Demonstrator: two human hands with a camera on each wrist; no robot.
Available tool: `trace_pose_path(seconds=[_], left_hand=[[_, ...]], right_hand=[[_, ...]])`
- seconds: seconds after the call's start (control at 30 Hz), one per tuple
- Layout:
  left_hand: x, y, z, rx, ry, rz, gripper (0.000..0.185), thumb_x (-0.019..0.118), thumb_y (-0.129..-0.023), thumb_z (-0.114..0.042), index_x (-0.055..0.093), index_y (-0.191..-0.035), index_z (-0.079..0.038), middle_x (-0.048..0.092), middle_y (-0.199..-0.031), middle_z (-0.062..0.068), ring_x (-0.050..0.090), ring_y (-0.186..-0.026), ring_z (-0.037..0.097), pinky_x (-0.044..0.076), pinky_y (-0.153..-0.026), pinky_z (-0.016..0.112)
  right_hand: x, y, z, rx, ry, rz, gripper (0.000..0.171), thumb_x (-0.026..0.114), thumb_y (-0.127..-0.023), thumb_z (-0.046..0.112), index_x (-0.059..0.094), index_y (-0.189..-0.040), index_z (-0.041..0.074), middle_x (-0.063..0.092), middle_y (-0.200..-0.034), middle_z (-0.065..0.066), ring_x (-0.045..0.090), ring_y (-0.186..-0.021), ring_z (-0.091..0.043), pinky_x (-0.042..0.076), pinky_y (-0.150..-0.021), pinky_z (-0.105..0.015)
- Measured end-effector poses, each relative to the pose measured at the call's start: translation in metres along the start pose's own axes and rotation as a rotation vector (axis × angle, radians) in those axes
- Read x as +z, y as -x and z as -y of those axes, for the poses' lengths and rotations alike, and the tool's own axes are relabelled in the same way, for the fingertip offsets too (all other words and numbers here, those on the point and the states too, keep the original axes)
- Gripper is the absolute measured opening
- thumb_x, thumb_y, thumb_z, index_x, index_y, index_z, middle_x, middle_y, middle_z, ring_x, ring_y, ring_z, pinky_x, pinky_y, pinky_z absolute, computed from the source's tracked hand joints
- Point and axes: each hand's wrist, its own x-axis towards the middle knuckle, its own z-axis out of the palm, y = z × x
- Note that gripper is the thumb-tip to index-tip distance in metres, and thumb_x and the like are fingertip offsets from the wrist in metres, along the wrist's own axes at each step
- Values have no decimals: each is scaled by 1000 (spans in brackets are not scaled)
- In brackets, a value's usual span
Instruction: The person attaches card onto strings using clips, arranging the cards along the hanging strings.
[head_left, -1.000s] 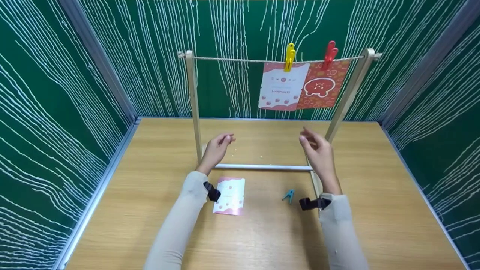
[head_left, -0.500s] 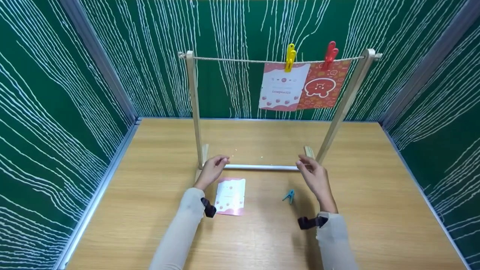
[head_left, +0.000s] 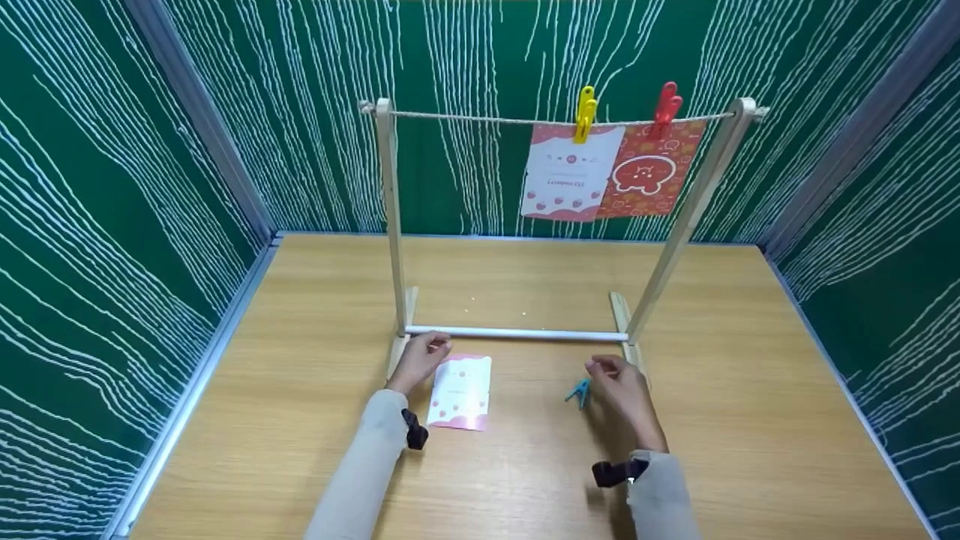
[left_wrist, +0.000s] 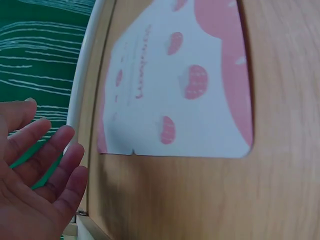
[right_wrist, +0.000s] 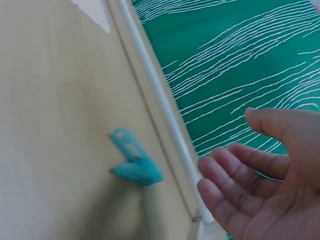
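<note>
Card (head_left: pixel 460 391) flat on table (head_left: pixel 300 360), 6 o'clock of rack's white bar (head_left: pixel 517 334); blue peg (head_left: pixel 577 391) at card's 3 o'clock. Left hand (head_left: pixel 420 358) relaxed, empty, beside card; right hand (head_left: pixel 619 379) loosely open, empty, beside peg. Risks: flat card resists pinch, may slide or crease; small peg may skid; either sleeve may knock rack.

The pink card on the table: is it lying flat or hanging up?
Flat. The pink card lies face up on the table, unclipped, beside the left hand.

A light wooden table (head_left: pixel 300 450) carries a wooden rack (head_left: pixel 391 225) standing toward its far edge, with a pink-and-white card (head_left: pixel 460 391) and a teal clothespin (head_left: pixel 578 391) lying flat nearer the near edge.
</note>
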Motion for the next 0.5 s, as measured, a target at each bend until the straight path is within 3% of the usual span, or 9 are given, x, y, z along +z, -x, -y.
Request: trace_pose_path(seconds=[0.13, 0.3, 0.5], left_hand=[[1, 1, 6, -32, -29, -16, 31, 59, -93, -9, 59, -119, 8, 63, -106, 20, 61, -101, 32, 50, -91, 43], [2, 2, 13, -36, -72, -20, 26, 59, -92, -6, 59, -114, 8, 62, -100, 17, 60, -97, 28, 49, -90, 42], [5, 3, 18, -65, -74, -2, 30, 59, -93, -8, 56, -117, 9, 62, -107, 19, 58, -99, 27, 48, -93, 42]], right_hand=[[4, 4, -10, 30, 30, 25, 43, 56, -97, 29, 57, -123, -5, 63, -112, -22, 60, -103, -30, 48, -84, -29], [7, 6, -19, 50, 29, 49, 41, 58, -96, 26, 58, -119, -8, 64, -103, -19, 62, -89, -22, 48, -73, -23], [11, 8, -26, 79, 9, 78, 38, 59, -95, 22, 57, -116, -9, 66, -99, -18, 64, -81, -18, 49, -69, -22]])
